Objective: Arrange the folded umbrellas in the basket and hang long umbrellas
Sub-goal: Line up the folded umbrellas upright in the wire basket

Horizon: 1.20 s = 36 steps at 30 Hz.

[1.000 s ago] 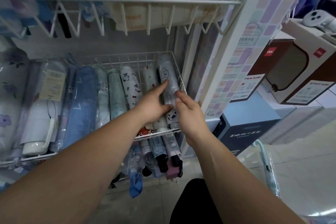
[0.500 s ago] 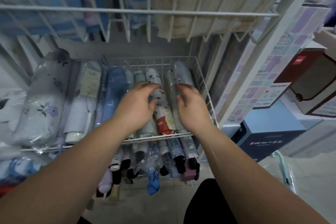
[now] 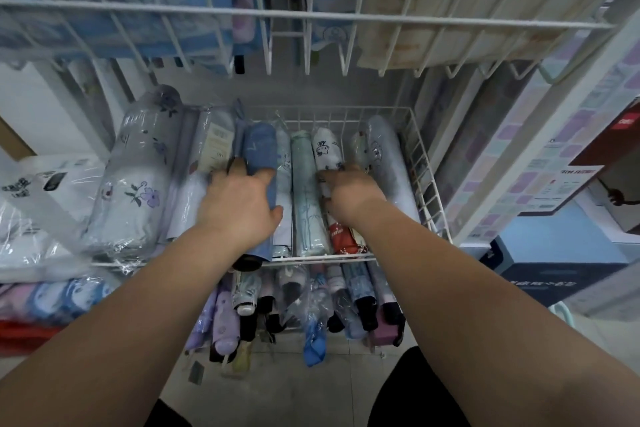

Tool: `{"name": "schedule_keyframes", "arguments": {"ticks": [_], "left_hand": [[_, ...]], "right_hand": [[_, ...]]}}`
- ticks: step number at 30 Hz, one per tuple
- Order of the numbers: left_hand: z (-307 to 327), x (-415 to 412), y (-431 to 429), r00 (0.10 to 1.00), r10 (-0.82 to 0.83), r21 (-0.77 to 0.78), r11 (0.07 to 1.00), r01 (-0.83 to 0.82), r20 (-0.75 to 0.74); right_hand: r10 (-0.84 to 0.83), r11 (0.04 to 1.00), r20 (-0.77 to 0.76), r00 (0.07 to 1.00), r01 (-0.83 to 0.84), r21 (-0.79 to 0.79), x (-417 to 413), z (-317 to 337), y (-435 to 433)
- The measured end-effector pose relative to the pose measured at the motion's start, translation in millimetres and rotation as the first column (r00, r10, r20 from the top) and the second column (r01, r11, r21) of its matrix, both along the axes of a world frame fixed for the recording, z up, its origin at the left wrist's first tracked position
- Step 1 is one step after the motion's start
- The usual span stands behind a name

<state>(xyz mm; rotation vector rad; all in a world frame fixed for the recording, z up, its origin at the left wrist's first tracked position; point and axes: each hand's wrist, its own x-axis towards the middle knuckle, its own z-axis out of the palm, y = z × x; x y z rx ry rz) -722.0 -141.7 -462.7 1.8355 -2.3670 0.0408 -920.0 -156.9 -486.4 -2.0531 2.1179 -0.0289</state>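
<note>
wire basket [image 3: 425, 184] packed side to side with folded umbrellas lying lengthwise; no bare floor visible between them. narrow seam between the mint umbrella [image 3: 306, 198] and the white cartoon-print umbrella [image 3: 325, 152], partly taken by the right hand [image 3: 349, 191]. left hand [image 3: 239, 204] lies over the blue umbrella [image 3: 259, 152], covering that lane. right wall of the basket stands just beside the grey umbrella [image 3: 388, 163]; no passage there. upper wire shelf [image 3: 311, 15] overhangs the basket's far end, its prongs hanging down, limiting approach from above at the rear. front rim is open above; both forearms enter there. below, the lower rack of umbrellas [image 3: 311, 305] fills the space under the basket.
</note>
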Motion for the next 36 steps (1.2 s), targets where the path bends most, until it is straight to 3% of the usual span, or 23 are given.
{"name": "schedule_keyframes", "arguments": {"ticks": [4,9,15,20,23,28,31,34,36], "left_hand": [[11,-6,1,1.000,-0.005,0.095,0.996,0.003,0.025],[15,-9,0,0.968,-0.002,0.073,0.997,0.021,-0.251],[7,-41,6,0.777,-0.061,0.025,0.995,0.099,-0.626],[-13,-83,-6,0.685,0.032,0.120,0.989,0.082,-0.728],[-23,-106,-8,0.613,0.058,0.134,0.988,0.078,-0.788],[-43,-120,-3,0.580,-0.054,0.010,0.994,0.107,-0.813],[-42,-128,-4,0.595,-0.124,-0.032,0.986,0.163,-0.794],[-38,-141,-8,0.643,-0.112,0.015,0.982,0.189,-0.758],[-37,-147,-10,0.632,-0.098,0.047,0.977,0.208,-0.769]], "right_hand": [[-0.044,0.999,0.091,0.995,0.045,-0.012,-7,2,-2],[-0.178,0.975,0.208,0.962,0.201,-0.098,-32,5,2],[-0.200,0.961,0.226,0.953,0.236,-0.143,-50,2,9],[-0.184,0.959,0.259,0.948,0.231,-0.162,-56,9,15],[-0.142,0.931,0.377,0.915,0.254,-0.264,-64,11,32],[-0.191,0.868,0.659,0.727,0.438,-0.232,-81,12,58],[-0.210,0.840,0.850,0.483,0.535,-0.096,-84,5,62],[-0.186,0.835,0.936,0.298,0.551,-0.010,-85,4,67],[-0.168,0.843,0.955,0.245,0.538,0.010,-86,4,69]]}}
